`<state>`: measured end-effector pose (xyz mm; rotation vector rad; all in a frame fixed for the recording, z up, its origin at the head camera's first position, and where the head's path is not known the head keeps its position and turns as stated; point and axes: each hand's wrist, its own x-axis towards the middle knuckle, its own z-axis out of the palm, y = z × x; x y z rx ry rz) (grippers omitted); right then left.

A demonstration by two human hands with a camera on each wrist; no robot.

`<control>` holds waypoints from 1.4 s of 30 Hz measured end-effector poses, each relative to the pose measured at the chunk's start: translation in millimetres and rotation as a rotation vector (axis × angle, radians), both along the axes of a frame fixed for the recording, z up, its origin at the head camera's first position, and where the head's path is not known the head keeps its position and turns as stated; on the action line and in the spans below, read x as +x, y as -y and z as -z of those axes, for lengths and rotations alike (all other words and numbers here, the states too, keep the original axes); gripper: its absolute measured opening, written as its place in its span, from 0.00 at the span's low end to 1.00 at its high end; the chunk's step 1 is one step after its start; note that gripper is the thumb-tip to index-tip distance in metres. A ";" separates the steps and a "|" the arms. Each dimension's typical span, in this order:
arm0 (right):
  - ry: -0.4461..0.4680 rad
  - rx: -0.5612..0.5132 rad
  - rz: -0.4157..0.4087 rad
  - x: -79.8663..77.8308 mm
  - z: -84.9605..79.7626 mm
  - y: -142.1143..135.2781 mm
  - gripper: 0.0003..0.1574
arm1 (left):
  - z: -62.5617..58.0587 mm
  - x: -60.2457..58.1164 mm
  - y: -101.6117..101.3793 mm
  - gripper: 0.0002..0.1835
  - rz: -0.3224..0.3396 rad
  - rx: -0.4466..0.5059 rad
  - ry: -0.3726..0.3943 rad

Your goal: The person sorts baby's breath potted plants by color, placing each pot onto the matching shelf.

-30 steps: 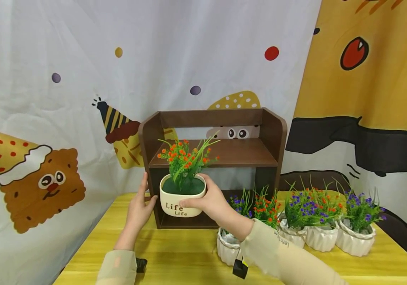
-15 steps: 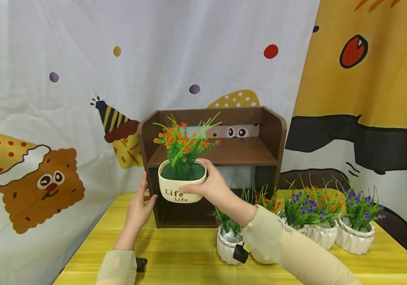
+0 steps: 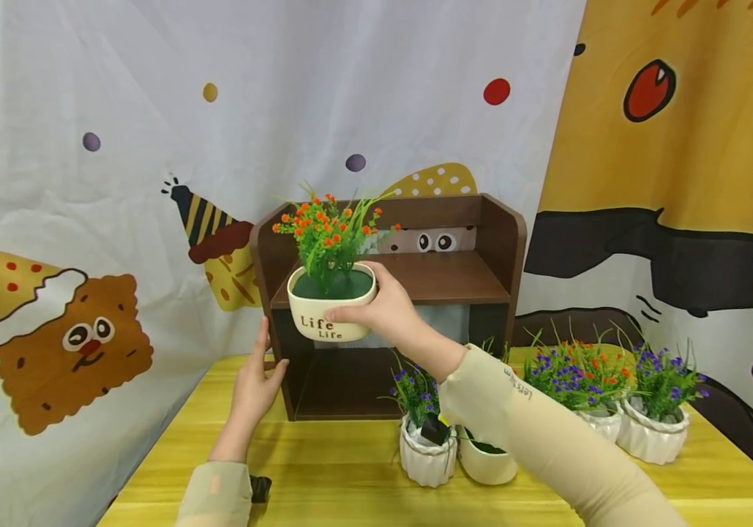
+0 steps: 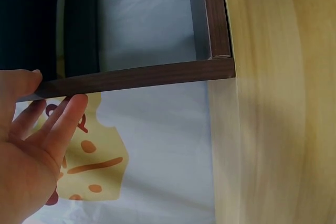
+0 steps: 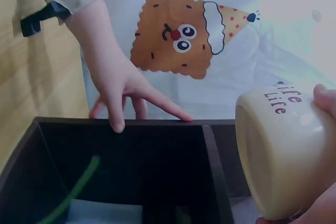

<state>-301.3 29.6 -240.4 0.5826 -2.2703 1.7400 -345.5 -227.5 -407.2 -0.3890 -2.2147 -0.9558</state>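
Observation:
My right hand (image 3: 386, 309) holds a cream oval flower pot (image 3: 310, 311) marked "Life", thumb across its front and fingers round its right side. Green grass and orange artificial flowers (image 3: 326, 234) stand up from it. The pot is lifted in front of a brown two-tier shelf (image 3: 445, 272), about level with its middle board. In the right wrist view the pot's underside (image 5: 257, 156) shows, slightly tilted. My left hand (image 3: 254, 391) steadies the shelf's left side panel (image 4: 157, 74), thumb at the front edge and fingers along the outside.
On the yellow wooden table (image 3: 336, 483), right of centre, are a white pot with purple flowers (image 3: 427, 457) and a cream pot (image 3: 489, 466) partly behind my right sleeve. Further right, more white flower pots (image 3: 654, 435) stand together. A cartoon curtain (image 3: 119, 88) hangs behind.
My right hand has raised the flower pot from the lower compartment's height to the middle board's level, shifting slightly left. My left hand stays at the shelf's side.

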 end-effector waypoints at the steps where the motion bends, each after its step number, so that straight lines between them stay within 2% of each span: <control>1: -0.009 0.007 0.002 -1.0 -2.8 0.9 0.55 | 0.1 0.4 0.3 0.51 -0.003 0.001 0.000; 10: -0.019 -0.002 -0.015 -4.2 -28.9 3.6 0.53 | 3.9 2.4 2.9 0.52 -0.012 -0.008 -0.013; 18: -0.084 0.024 0.001 -11.9 -49.1 3.9 0.54 | 7.2 2.6 1.4 0.50 -0.014 -0.013 -0.004; 22: -0.084 0.035 -0.002 -21.1 -52.1 5.7 0.53 | 6.9 1.7 1.2 0.50 -0.004 -0.004 0.014; 28: -0.038 0.038 -0.001 -37.5 -49.5 10.1 0.53 | 5.3 1.2 1.5 0.51 0.002 0.004 0.035; 35: 0.058 -0.034 -0.041 -56.3 -47.7 16.6 0.52 | 3.7 0.5 1.5 0.50 0.019 0.018 0.052; 42: 0.078 -0.091 -0.065 -69.6 -51.2 22.4 0.48 | 2.8 -0.8 1.7 0.50 0.012 0.014 0.029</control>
